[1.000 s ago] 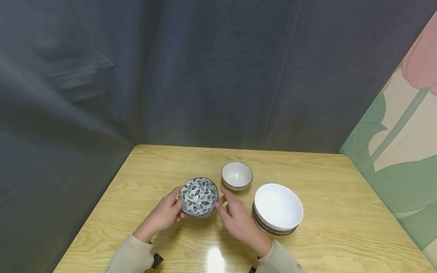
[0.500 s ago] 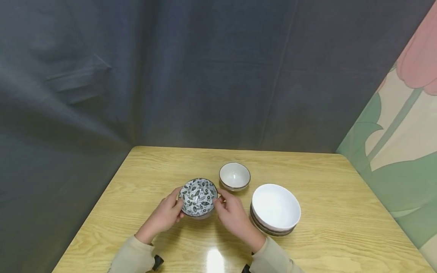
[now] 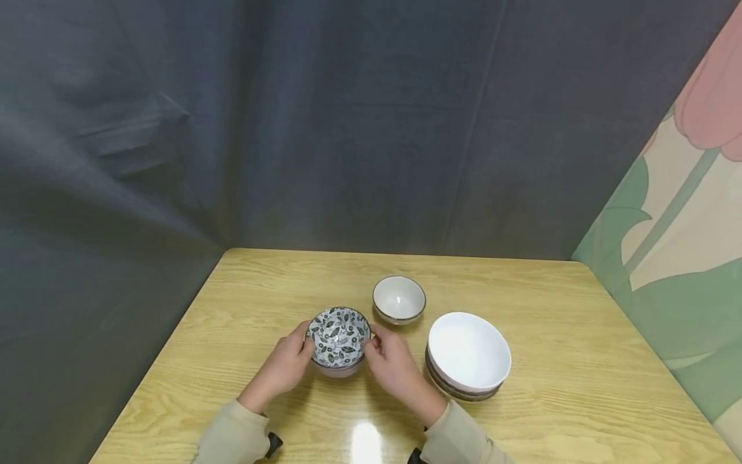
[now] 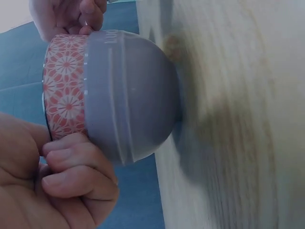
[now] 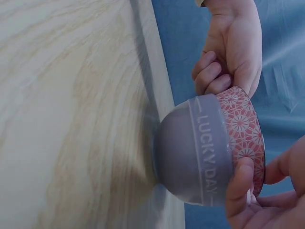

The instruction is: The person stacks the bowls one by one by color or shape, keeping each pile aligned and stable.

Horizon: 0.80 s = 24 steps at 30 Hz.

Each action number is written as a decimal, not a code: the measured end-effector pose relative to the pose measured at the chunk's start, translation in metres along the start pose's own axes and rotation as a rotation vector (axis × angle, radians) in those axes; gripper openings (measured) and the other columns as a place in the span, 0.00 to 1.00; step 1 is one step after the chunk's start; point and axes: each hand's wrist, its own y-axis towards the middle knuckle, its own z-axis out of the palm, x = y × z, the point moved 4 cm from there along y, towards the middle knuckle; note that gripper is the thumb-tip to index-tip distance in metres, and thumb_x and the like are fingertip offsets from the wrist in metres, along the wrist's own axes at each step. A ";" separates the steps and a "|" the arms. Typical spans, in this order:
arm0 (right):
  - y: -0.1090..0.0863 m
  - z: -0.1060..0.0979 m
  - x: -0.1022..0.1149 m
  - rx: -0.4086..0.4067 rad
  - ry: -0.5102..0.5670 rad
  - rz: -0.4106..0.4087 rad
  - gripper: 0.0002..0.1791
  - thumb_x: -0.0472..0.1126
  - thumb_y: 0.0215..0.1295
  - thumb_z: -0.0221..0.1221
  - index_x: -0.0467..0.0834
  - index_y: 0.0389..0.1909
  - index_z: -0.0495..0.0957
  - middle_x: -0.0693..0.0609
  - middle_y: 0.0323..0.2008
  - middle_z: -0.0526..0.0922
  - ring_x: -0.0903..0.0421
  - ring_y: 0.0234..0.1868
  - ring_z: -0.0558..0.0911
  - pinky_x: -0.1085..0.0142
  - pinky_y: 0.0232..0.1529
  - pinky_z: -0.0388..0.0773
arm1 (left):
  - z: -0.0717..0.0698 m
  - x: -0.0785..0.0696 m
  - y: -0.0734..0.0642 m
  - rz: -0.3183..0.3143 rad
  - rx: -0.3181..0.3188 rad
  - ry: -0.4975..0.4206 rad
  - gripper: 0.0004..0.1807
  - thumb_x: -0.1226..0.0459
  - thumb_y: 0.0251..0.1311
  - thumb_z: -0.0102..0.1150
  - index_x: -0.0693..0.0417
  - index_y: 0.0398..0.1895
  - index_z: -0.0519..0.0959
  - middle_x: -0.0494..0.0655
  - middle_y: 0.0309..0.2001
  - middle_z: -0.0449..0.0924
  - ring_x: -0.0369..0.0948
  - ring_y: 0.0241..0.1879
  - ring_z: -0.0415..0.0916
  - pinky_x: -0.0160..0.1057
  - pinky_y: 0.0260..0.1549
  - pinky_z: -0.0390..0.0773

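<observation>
1. Your thing is the patterned bowl [image 3: 338, 338], left of the worktop's [image 3: 551, 309] midline and well in from its far edge; the worktop's near edge is out of view.
2. It faces mouth-up, leaf print inside and red flowers outside. Below its red band you see the grey bowl [image 4: 133, 95], lettered "LUCKY DAY", foot down on the worktop. The patterned bowl appears to sit inside it; how deep, you cannot tell.
3. Your left hand [image 3: 284, 364] pinches the rim on the side toward the worktop's left edge, its lower fingers curled. Whether those fingers also touch the grey bowl is hard to tell.
4. Your right hand [image 3: 396, 364] pinches the opposite side of the rim, thumb and finger closed on it. Neither hand spreads wide.
5. The relation to mind, in my judgement: the bowl lies directly between your hands, grips roughly opposite across the rim. Being round, it has no long axis to line up, and neither hand is nearer; the two look best moved evenly.
6. Toward the far edge, just beyond your right fingertips, stands the small white bowl [image 3: 399, 298].
7. Toward the right edge, near your right wrist, the large white bowl [image 3: 469, 351] tops a stack; sideways room looks tighter there.
</observation>
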 end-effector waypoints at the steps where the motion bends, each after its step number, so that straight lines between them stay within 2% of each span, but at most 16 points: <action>1: 0.000 0.000 -0.001 0.003 0.001 -0.002 0.16 0.29 0.66 0.53 0.30 0.53 0.78 0.55 0.20 0.74 0.65 0.16 0.71 0.70 0.16 0.70 | 0.001 0.000 0.000 -0.001 -0.001 0.008 0.25 0.67 0.75 0.39 0.67 0.72 0.61 0.53 0.35 0.78 0.39 0.20 0.64 0.38 0.24 0.70; 3: -0.001 0.001 -0.002 0.009 0.001 -0.003 0.15 0.29 0.65 0.53 0.31 0.50 0.80 0.55 0.19 0.73 0.65 0.15 0.71 0.71 0.16 0.69 | 0.002 0.000 0.001 0.004 -0.009 0.014 0.25 0.67 0.75 0.40 0.67 0.71 0.63 0.52 0.35 0.78 0.39 0.21 0.65 0.38 0.24 0.70; 5: -0.001 0.001 -0.002 0.012 0.006 -0.007 0.14 0.29 0.65 0.53 0.31 0.48 0.80 0.56 0.18 0.73 0.65 0.15 0.71 0.71 0.16 0.69 | 0.002 0.000 0.001 0.000 -0.009 0.017 0.25 0.67 0.75 0.40 0.67 0.71 0.63 0.48 0.29 0.74 0.39 0.20 0.64 0.38 0.23 0.70; 11: -0.002 0.001 -0.004 0.024 0.018 0.004 0.10 0.29 0.66 0.53 0.31 0.44 0.79 0.55 0.18 0.73 0.64 0.14 0.72 0.70 0.14 0.69 | 0.005 -0.001 0.002 0.018 -0.027 0.075 0.24 0.68 0.74 0.40 0.71 0.69 0.64 0.44 0.20 0.68 0.37 0.16 0.62 0.36 0.18 0.68; 18: -0.002 0.002 -0.005 0.020 -0.008 -0.006 0.12 0.30 0.65 0.53 0.31 0.46 0.79 0.56 0.18 0.73 0.65 0.14 0.72 0.71 0.14 0.69 | 0.006 0.000 0.003 0.020 -0.074 0.150 0.24 0.68 0.71 0.42 0.73 0.66 0.67 0.42 0.17 0.66 0.35 0.14 0.62 0.34 0.14 0.66; 24: 0.000 0.002 -0.005 0.004 -0.059 -0.014 0.10 0.31 0.65 0.54 0.33 0.43 0.80 0.58 0.17 0.70 0.66 0.15 0.68 0.72 0.16 0.66 | 0.005 -0.002 0.005 0.008 -0.078 0.189 0.15 0.68 0.69 0.45 0.68 0.51 0.75 0.43 0.17 0.65 0.37 0.15 0.61 0.36 0.14 0.64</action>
